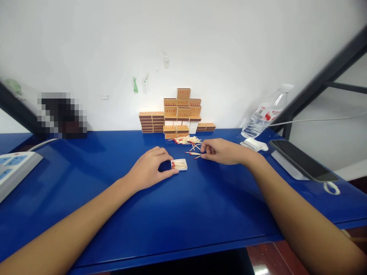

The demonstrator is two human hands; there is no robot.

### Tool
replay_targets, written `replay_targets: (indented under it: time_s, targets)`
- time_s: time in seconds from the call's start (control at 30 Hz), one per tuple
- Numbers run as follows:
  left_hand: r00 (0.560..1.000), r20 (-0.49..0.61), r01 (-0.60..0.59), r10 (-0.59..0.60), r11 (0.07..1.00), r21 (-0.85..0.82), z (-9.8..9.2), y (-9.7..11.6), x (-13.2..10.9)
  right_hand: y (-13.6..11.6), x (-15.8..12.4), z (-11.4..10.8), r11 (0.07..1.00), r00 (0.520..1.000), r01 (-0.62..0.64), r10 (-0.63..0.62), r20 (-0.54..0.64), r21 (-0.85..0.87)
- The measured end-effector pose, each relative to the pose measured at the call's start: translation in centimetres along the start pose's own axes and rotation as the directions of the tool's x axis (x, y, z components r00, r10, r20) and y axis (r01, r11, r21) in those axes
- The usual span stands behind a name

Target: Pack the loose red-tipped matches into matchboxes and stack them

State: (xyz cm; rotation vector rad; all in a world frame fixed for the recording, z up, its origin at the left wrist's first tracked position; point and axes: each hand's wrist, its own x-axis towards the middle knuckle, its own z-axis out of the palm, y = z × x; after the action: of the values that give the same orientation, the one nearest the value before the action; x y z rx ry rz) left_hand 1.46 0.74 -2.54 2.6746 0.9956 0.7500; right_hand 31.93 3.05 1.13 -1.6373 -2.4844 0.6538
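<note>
A small white matchbox tray lies on the blue table, part filled with red-tipped matches. My left hand grips the tray's left end between thumb and fingers. To the right of it, my right hand is closed in a pinch on a few matches, their red heads pointing left. Just behind lies a loose pile of matches, with some strays near my right fingertips. The inside of my right hand is partly hidden.
Stacked matchboxes stand against the wall behind the pile. At right are a leaning water bottle, a white charger-like block and a phone on a stand. A power strip sits at left.
</note>
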Motion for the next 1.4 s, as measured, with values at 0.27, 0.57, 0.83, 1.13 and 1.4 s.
replay_targets:
  time_s: [0.27,0.57,0.83,1.13,1.4]
  targets:
    - [1.000,-0.005,-0.004,0.004,1.000,0.001,-0.1,0.0,0.0,-0.9,0.5,1.3,0.989,0.990,0.139,-0.139,-0.020,0.040]
    - [1.000,0.003,0.002,-0.002,1.000,0.008,-0.1,0.0,0.0,-1.7,0.0,1.5,0.990,0.989,0.139,-0.139,-0.043,-0.006]
    - [0.999,-0.022,-0.032,0.032,0.999,0.006,0.0,0.1,0.0,-5.7,-1.3,2.3,0.965,0.964,0.254,-0.246,-0.101,0.066]
    - [0.998,-0.024,-0.063,0.062,0.998,-0.009,0.0,0.3,-0.1,-6.3,-0.8,4.1,0.956,0.948,0.290,-0.292,-0.124,-0.037]
    - [0.998,-0.025,-0.064,0.064,0.998,-0.007,0.0,0.2,-0.1,-6.1,-0.6,4.1,0.957,0.950,0.287,-0.279,-0.138,0.041]
